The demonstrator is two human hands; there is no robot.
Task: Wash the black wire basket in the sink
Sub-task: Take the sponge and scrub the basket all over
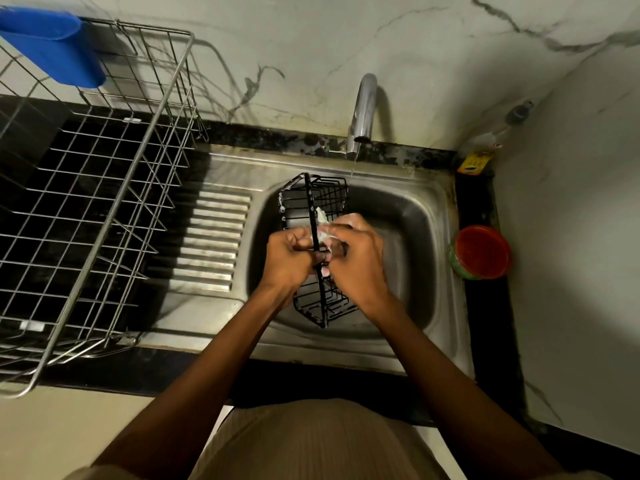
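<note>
Black wire basket (313, 209) stands on end in sink (408, 216), tap (363, 109) running w/ thin stream. Left hand (289, 259) grips its rim; right hand (356, 258) curled round soapy scrubber (323, 225) against wires.

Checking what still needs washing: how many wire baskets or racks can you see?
2. The black wire basket is over the sink, gripped by both hands. The silver wire rack stands on the counter to its left.
</note>
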